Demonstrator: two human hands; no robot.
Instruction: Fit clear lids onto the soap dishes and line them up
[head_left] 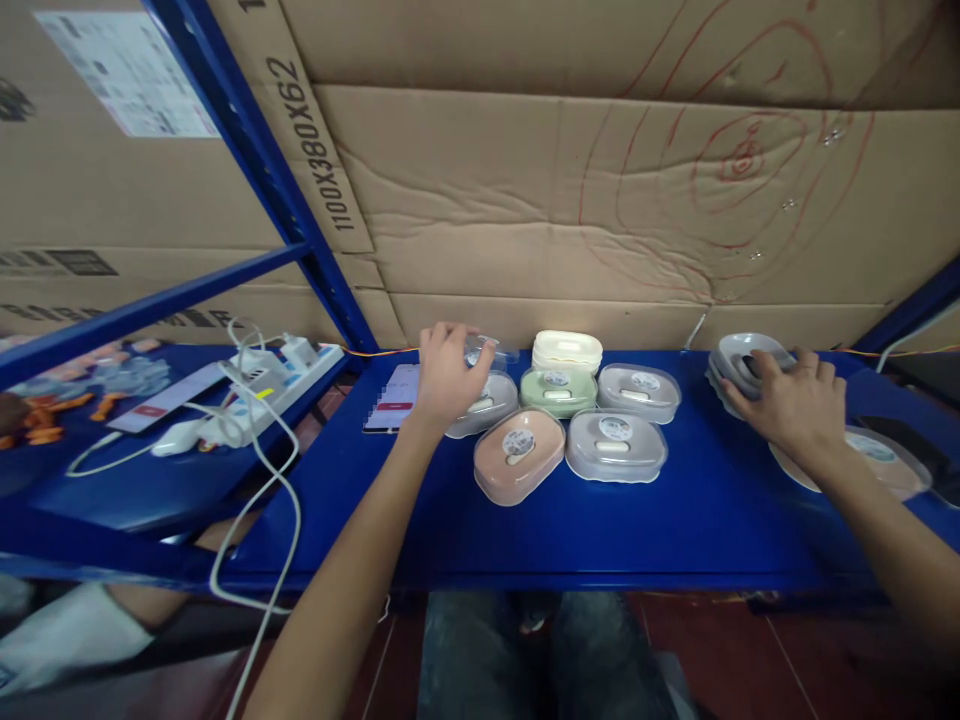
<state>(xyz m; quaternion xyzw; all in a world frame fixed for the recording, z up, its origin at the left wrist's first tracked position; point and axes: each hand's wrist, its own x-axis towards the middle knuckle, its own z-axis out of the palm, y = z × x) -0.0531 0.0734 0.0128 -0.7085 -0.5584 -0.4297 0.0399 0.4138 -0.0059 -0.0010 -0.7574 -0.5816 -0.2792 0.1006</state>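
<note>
Oval plastic boxes with clear lids stand in a loose cluster on the blue metal shelf, between the fingers of both hands. Leftmost, a flat phone with a lit screen lies just left of the left hand. Those fingers are curved, thumb a little apart from the index, beside a clear plastic piece; whether they grip it cannot be told. Below the left thumb sits a grey oval lidded box, partly hidden. Nearer the person, right of that wrist, is a peach-pink oval box; right of the left fingertips come a cream oval box and a pale green oval box.

Farther right, the right hand bends over stacked grey oval trays, thumb at their side; how firmly it holds cannot be told. Under its wrist lies a pinkish oval piece.

A careless lift could tip the stack if the thumb catches only one rim; the left forearm, sweeping sideways, might nudge the peach-pink oval box.
</note>
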